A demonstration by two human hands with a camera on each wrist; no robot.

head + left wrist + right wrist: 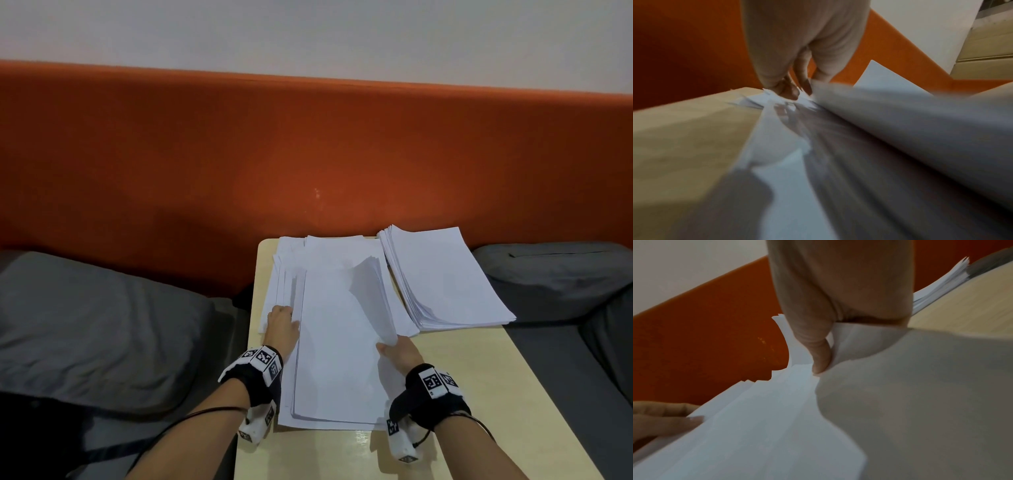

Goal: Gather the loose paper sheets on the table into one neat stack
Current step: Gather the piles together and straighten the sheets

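A loose pile of white paper sheets [335,342] lies fanned out in the middle of the beige table [513,394]. My left hand [282,322] is at the pile's left edge. In the left wrist view its fingers [791,87] curl down under the lifted edge, with the thumb on top. My right hand [397,349] pinches the pile's right edge, which curls upward. The right wrist view shows the thumb [819,353] pressing on the bent sheets [849,340]. Further loose sheets [291,263] stick out at the back left.
A thick, tidier stack of paper [445,277] lies at the table's back right, close to the pile. An orange padded backrest [308,154] rises behind the table. Grey cushions [85,325] lie on both sides. Bare tabletop shows at the front right.
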